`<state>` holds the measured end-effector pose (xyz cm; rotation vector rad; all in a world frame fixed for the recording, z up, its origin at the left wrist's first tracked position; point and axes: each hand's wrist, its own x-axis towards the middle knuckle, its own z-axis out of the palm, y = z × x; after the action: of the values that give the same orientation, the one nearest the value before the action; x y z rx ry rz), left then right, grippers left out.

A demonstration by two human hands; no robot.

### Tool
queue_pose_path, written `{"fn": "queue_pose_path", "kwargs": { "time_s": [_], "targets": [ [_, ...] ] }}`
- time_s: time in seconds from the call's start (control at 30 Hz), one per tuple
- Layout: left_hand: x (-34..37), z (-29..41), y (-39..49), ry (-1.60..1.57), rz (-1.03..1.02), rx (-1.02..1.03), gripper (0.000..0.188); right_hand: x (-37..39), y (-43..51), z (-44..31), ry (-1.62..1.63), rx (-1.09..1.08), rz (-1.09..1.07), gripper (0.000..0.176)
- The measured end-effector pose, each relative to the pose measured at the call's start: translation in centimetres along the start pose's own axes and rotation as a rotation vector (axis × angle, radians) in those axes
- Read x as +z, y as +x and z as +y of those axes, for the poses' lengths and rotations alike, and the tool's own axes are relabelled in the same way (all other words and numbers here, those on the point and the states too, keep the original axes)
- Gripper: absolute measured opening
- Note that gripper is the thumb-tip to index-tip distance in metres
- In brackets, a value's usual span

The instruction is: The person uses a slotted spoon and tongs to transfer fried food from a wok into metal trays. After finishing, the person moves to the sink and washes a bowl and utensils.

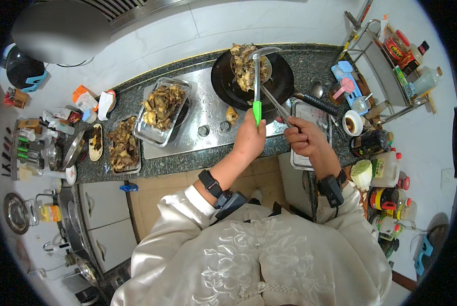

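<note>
My left hand is closed round the green handle of a metal ladle, whose head is at the food over the wok. In my right hand is the metal handle of a strainer, partly hidden under the browned food pieces piled on it. Both tools reach over a black wok on the steel cooktop. To the left, a clear tray heaped with browned pieces rests tilted on the cooktop. A loose piece lies near the knobs.
A second tray of browned pieces and an oval dish stand at the left. Right of the wok are a lidded metal tray, a spoon, a white bowl, a dark bottle and a wire rack.
</note>
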<state>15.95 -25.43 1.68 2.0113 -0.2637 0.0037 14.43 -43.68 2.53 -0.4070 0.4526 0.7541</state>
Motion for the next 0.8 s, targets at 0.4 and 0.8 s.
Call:
{"fn": "queue_pose_path", "kwargs": {
  "time_s": [0.4, 0.8],
  "targets": [
    [-6.9, -1.1, 1.7, -0.186, -0.028, 0.049, 0.032, 2.6, 1.2, 4.2, 0.113, -0.133, 0.037, 0.026],
    [-10.6, -4.8, 3.4, -0.628, -0.238, -0.298, 0.03, 6.6, 1.5, 6.1, 0.201, -0.251, 0.057, 0.025]
  ]
}}
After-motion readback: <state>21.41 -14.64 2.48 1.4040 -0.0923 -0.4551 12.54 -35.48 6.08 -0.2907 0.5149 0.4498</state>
